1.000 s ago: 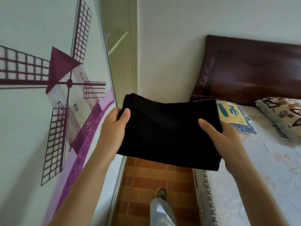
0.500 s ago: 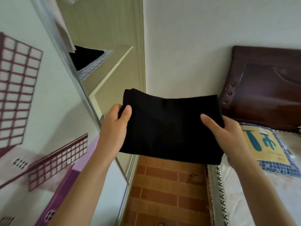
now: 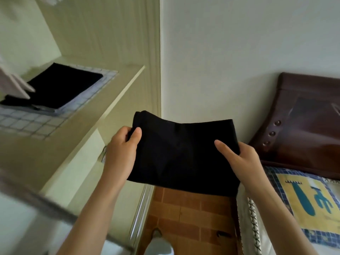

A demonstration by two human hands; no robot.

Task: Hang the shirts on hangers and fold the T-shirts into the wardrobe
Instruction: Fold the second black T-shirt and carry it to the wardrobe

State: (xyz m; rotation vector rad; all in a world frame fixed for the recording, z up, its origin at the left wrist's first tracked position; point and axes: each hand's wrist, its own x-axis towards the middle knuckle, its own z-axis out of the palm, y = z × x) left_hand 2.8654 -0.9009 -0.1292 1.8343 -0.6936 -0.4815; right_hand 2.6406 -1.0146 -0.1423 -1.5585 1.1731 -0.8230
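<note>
While both arms reach forward, my left hand fingers pinching folded black T-shirt, right hand gripping its other edge, thumbs on top.

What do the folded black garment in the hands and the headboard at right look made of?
Folded black garment: soft matte fabric, probably a cotton knit; it sags between the hands and shows no shine. Headboard: dark reddish wood or a wood-look panel, glossy with reflections and round studs.
</note>
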